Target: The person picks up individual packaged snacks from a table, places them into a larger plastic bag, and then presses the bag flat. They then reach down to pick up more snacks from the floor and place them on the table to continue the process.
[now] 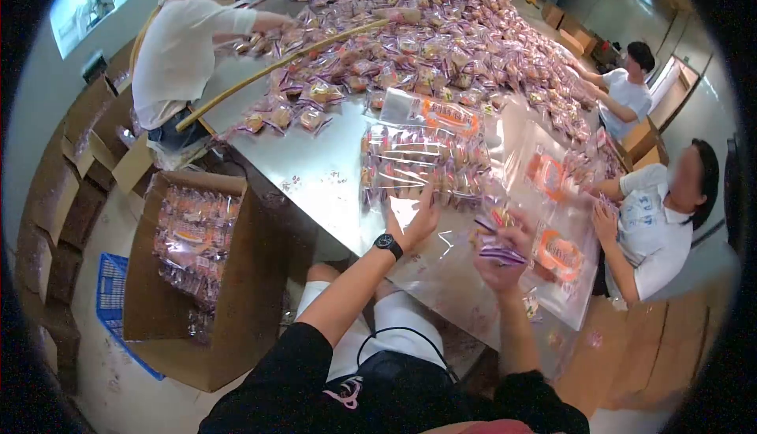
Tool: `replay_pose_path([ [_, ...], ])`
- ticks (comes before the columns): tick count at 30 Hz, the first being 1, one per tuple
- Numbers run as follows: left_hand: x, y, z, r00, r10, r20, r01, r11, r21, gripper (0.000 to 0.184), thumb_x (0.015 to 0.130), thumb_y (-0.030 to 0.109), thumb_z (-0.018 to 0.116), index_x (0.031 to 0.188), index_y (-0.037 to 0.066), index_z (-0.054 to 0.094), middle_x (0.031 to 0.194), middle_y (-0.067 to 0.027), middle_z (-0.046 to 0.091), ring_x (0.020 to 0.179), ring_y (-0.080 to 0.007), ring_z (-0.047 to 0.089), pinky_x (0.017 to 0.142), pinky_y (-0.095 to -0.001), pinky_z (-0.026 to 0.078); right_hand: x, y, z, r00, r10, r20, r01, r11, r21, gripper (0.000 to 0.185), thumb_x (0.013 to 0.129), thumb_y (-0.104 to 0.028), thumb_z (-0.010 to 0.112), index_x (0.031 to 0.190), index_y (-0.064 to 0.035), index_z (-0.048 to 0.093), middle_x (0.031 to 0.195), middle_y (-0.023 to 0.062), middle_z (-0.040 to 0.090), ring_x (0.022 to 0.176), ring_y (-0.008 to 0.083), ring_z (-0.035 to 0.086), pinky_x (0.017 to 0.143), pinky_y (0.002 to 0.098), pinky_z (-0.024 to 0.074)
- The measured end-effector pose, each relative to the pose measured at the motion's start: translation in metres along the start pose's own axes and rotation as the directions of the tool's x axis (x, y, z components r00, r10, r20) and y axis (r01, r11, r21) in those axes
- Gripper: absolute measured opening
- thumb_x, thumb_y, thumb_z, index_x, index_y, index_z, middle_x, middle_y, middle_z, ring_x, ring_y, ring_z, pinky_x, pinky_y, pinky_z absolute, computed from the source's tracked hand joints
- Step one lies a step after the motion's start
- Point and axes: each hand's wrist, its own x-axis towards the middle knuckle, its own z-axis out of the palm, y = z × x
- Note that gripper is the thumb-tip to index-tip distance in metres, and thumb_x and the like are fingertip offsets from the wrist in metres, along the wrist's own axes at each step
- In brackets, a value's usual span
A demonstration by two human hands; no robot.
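A clear plastic bag [438, 112] with orange print lies on the metal table in front of me, filled with rows of small wrapped snack packets [426, 154]. My left hand [415, 219], with a black watch on the wrist, grips the near edge of this bag; its fingertips are partly hidden by shiny film. To its right, my right hand [506, 257] is closed around several purple-edged snack packets [498, 237], held apart from the bag. Beside that hand lie flat printed plastic bags [558, 254].
A large heap of wrapped packets [441, 48] covers the far table [272, 170]. A long wooden stick [292, 62] crosses it. An open carton [260, 276] of filled bags stands left, by a blue crate [110, 292]. Co-workers stand left [173, 55] and right [658, 229].
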Motion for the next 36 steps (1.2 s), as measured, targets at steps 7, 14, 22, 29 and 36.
replay_pose_path([
  [7,-0.093,0.046,-0.069,0.889,-0.272,0.369,0.454,0.634,-0.626,0.049,0.099,0.034,0.063,0.139,0.006,0.058,0.137,-0.0132,0.063,0.129,-0.0299,0.058,0.111,-0.0582,0.041,-0.091,-0.058,0.041,0.688,0.659,-0.304,-0.439,0.711,0.549,0.06,0.076,0.0,0.078,0.128,-0.0066,0.047,0.142,0.0216,0.045,0.132,0.031,0.051,0.111,0.0446,0.0463],
  [14,-0.189,0.065,-0.092,0.63,-0.377,0.678,0.62,-0.282,-0.733,0.04,0.108,0.034,0.059,0.138,0.007,0.057,0.128,-0.0037,0.064,0.112,-0.013,0.063,0.093,-0.033,0.054,-0.105,-0.103,0.061,0.945,0.327,-0.025,-0.287,0.862,0.417,0.064,0.076,-0.001,0.082,0.132,-0.0056,0.052,0.146,0.0216,0.045,0.133,0.0288,0.051,0.111,0.0444,0.0462],
  [22,-0.177,0.057,-0.111,0.691,-0.527,0.496,0.543,-0.076,-0.836,0.053,0.094,0.006,0.077,0.141,0.003,0.051,0.126,-0.0103,0.068,0.11,-0.0155,0.065,0.091,-0.0294,0.054,-0.112,-0.08,0.038,0.601,0.786,0.144,-0.576,0.301,0.76,0.061,0.083,-0.005,0.076,0.139,-0.0041,0.052,0.134,0.0147,0.06,0.102,0.0218,0.069,0.081,0.031,0.0607],
  [29,-0.167,0.046,-0.104,0.644,-0.519,0.562,0.589,-0.133,-0.797,0.033,0.095,0.01,0.074,0.123,0.004,0.057,0.119,-0.0073,0.068,0.102,-0.0133,0.065,0.084,-0.0276,0.051,-0.124,-0.057,0.016,0.342,0.884,0.318,-0.823,0.118,0.556,0.068,0.086,-0.002,0.076,0.148,-0.0038,0.048,0.125,0.0119,0.068,0.109,0.0185,0.067,0.09,0.0336,0.0588],
  [36,-0.148,0.054,-0.101,0.702,-0.546,0.457,0.556,0.018,-0.831,0.032,0.102,0.021,0.066,0.128,0.003,0.059,0.117,-0.0061,0.068,0.103,-0.0149,0.066,0.083,-0.0286,0.053,-0.093,-0.042,0.003,0.888,0.405,0.218,-0.349,0.902,-0.253,0.083,0.077,-0.004,0.084,0.151,-0.0143,0.047,0.144,0.0175,0.057,0.128,0.0354,0.06,0.108,0.0452,0.0498],
])
